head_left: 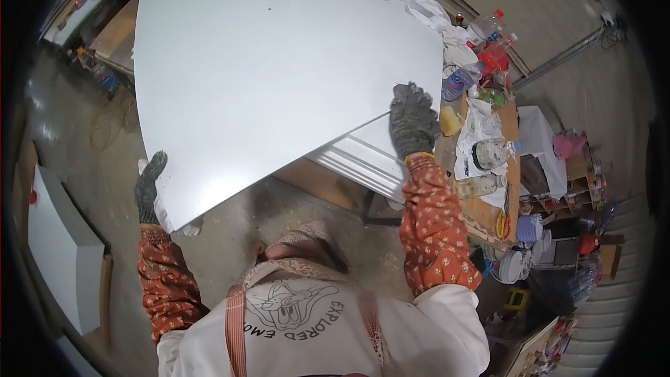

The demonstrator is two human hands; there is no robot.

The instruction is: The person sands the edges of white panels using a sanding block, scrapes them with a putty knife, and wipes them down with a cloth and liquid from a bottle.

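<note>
A large, glossy white panel [279, 77] lies at an angle across the workbench, its near left corner jutting toward me. My left hand [148, 187], in a dark grey glove, is closed around the panel's left edge close to that corner, its thumb pointing up. A bit of white cloth [165, 216] shows beneath the corner there. Over at the right end of the near edge, my gloved right hand [413, 122] grips the same panel; its fingertips are bent over the top face. Under it, several stacked white panels [366, 160] with ridged edges are partly visible.
Plastic bottles [464, 80], glass jars [492, 153], a yellow sponge [450, 121] and crumpled white cloths [419, 10] crowd the bench's right side. Another white panel [63, 244] leans low at the left. Stacked buckets [516, 265] stand beyond the bench at right.
</note>
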